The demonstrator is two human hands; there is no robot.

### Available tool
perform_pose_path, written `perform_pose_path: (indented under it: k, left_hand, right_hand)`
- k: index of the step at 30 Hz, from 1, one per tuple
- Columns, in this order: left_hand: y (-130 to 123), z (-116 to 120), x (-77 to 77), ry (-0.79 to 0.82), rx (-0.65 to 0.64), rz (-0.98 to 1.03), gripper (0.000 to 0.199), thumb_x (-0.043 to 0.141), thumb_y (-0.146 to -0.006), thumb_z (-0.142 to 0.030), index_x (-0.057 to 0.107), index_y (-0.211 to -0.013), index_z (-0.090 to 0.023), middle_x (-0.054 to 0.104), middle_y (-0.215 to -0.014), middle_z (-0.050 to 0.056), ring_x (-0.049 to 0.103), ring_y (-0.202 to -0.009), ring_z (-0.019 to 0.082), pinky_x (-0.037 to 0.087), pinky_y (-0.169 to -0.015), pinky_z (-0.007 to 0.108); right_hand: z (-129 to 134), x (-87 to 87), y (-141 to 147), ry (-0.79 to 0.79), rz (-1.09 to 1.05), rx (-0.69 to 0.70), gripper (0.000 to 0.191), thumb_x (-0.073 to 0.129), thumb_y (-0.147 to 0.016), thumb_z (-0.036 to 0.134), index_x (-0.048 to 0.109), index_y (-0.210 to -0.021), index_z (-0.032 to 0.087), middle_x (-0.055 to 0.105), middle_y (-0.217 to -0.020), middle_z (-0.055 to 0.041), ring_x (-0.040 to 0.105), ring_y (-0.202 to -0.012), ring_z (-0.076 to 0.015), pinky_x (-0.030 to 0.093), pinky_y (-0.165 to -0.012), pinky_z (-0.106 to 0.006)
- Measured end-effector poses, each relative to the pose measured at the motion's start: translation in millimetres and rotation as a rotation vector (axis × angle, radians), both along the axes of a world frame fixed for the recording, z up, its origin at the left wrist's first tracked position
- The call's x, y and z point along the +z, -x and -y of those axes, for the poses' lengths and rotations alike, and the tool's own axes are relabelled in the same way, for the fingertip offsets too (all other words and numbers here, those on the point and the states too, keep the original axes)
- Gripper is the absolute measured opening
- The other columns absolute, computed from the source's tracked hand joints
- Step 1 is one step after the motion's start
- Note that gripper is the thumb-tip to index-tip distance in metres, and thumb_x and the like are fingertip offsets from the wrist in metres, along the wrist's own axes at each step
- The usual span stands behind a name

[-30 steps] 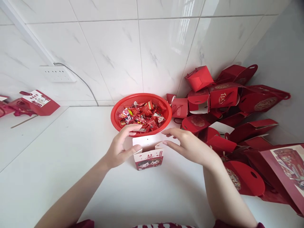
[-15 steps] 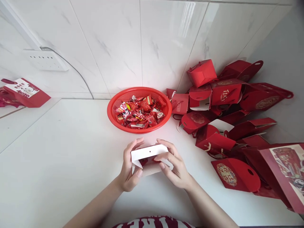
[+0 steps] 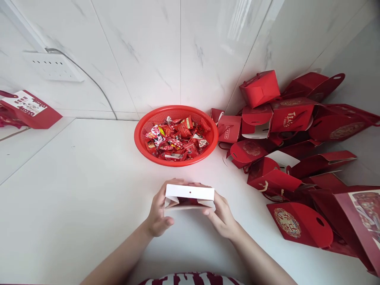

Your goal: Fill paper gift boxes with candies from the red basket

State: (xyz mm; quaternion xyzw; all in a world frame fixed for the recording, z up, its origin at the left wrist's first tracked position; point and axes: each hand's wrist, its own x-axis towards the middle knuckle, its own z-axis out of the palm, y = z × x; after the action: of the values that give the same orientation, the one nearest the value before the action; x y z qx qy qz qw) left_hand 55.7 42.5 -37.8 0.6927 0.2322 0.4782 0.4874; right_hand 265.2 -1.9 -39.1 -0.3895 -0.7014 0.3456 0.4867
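Observation:
A small box [image 3: 190, 191] with a white flap on top is between my hands above the counter, its open side facing me and something dark red inside. My left hand [image 3: 160, 213] grips its left side, fingers behind and thumb lifted a little from the front. On the right side my right hand [image 3: 221, 213] holds it, fingers behind and thumb near the lower front edge. Beyond the box sits a red oval basket [image 3: 139, 136] of wrapped candies [image 3: 178, 138].
Many red gift boxes [image 3: 286, 225] are piled on the right against the wall. Another red box [image 3: 44, 116] lies at the far left. A socket panel [image 3: 53, 66] and a cable [image 3: 95, 81] are on the tiled wall behind the white counter [image 3: 89, 190].
My right fingers have moved out of the box's opening to its right side and back. Both side flaps now fold inward, and the box is more level. The view has shifted slightly.

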Motion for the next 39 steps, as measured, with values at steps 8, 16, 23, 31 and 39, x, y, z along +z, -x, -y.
perform_pose_path:
  k: [8,16,23,31,39]
  left_hand:
    - [6,-8,-2.6,0.139,0.107,-0.068,0.021,0.050,-0.096,-0.032,0.067,-0.101,-0.021,0.069,-0.096,0.009,0.066,-0.093,0.023,0.053,-0.080,0.035]
    - [12,-12,-0.5,0.139,-0.004,-0.084,0.041,0.057,-0.085,-0.054,0.063,-0.103,-0.018,0.066,-0.091,0.010,0.063,-0.083,0.024,0.049,-0.069,0.034]
    - [17,-13,25.5,0.027,0.106,-0.344,0.019,0.066,-0.085,-0.037,0.070,-0.078,-0.019,0.067,-0.073,0.005,0.061,-0.065,0.017,0.046,-0.062,0.029]
    - [86,-6,55.3,-0.249,0.383,-0.734,0.019,0.059,-0.091,-0.036,0.070,-0.085,-0.023,0.070,-0.080,0.005,0.063,-0.072,0.018,0.047,-0.065,0.027]
    - [214,-73,67.5,-0.055,1.089,-1.105,0.039,0.048,-0.090,-0.050,0.071,-0.102,-0.022,0.067,-0.087,0.006,0.058,-0.066,0.019,0.045,-0.075,0.031]
  right_hand:
    - [0,-0.8,4,-0.072,-0.036,-0.014,0.040,0.038,-0.101,0.016,0.051,-0.135,0.032,0.064,-0.127,-0.0069,0.062,-0.117,-0.0206,0.054,-0.093,-0.038]
    - [-2,8.1,-1,-0.147,0.111,0.060,0.033,0.046,-0.097,0.017,0.057,-0.128,0.024,0.065,-0.123,-0.0107,0.063,-0.112,-0.0220,0.055,-0.090,-0.038]
    - [0,3.5,1,-0.121,0.110,0.055,0.038,0.033,-0.100,0.012,0.061,-0.121,0.026,0.071,-0.111,-0.0072,0.067,-0.105,-0.0198,0.057,-0.084,-0.035]
    - [7,-1.5,13,-0.281,0.418,-0.045,0.049,0.046,-0.097,0.015,0.038,-0.144,0.024,0.041,-0.151,-0.0155,0.052,-0.131,-0.0239,0.053,-0.100,-0.040]
    - [4,-8.9,12,-0.231,0.559,-0.027,0.042,0.041,-0.098,0.015,0.045,-0.138,0.025,0.051,-0.142,-0.0130,0.062,-0.117,-0.0235,0.059,-0.090,-0.040]
